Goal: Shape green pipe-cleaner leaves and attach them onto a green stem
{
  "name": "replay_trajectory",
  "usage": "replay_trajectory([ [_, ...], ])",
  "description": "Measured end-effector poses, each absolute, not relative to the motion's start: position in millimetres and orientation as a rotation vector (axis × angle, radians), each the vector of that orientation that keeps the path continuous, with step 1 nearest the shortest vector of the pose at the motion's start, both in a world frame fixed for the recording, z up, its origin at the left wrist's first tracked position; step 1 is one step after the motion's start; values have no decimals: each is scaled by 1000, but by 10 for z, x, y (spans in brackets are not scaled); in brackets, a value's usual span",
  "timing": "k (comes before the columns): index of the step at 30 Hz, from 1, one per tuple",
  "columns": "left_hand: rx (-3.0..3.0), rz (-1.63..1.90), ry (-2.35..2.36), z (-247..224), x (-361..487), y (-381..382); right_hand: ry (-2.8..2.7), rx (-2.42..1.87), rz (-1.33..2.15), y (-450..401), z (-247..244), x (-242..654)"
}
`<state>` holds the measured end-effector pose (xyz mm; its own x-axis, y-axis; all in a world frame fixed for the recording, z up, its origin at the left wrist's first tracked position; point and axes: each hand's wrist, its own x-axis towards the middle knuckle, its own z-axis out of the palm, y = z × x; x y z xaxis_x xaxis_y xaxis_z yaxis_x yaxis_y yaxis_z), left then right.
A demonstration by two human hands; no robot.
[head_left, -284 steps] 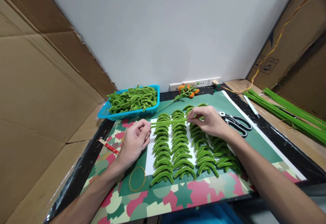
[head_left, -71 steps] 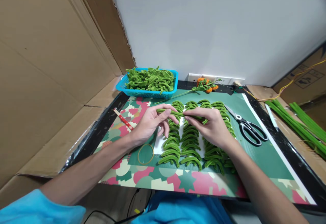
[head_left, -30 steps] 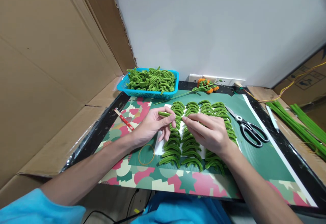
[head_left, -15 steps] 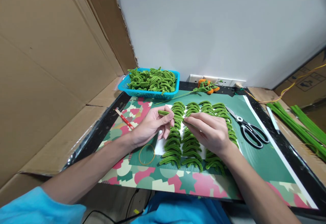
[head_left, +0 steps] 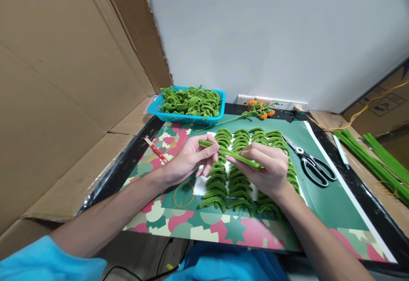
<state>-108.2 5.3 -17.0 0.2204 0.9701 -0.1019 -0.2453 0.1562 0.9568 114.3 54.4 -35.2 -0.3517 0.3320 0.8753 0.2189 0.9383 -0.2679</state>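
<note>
Strip [head_left: 238, 156] in fingers [head_left: 264, 154], w/in mat [head_left: 329, 212] edges

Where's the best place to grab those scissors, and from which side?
Probably by the black-and-grey handle loops of the scissors, coming from the near right. They lie flat with the loops toward the person and the blades pointing away and left, toward the rows of curved green pieces, so this approach should avoid both.

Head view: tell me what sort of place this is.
Likely a handicraft workstation, judging by the rows of fuzzy green pieces, the scissors beside them and the blue basket heaped with similar green loops.
</note>
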Motion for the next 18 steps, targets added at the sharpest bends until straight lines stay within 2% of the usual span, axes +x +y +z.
replay_trajectory([
  [18,974,1018,927,-224,-1094,76,-1783,-455,-46,542,-402,1119],
])
